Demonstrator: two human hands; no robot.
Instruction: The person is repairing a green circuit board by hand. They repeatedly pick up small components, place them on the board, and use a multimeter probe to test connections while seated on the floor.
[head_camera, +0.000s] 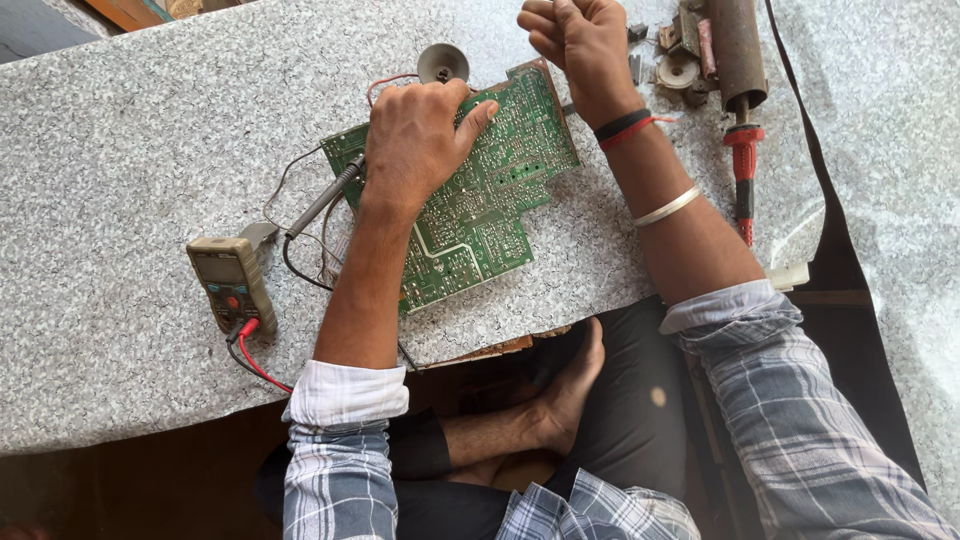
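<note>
Green stepped-outline circuit board (480, 200) lies flat on the speckled grey slab (130, 150), close to its near edge. Left hand (415, 140) presses flat, fingers spread, on the board's upper left. Right hand (580, 45), a loose fist just beyond the board's top right corner; contents cannot tell. Multimeter (230, 283) sits left of the board, bare slab beyond.
</note>
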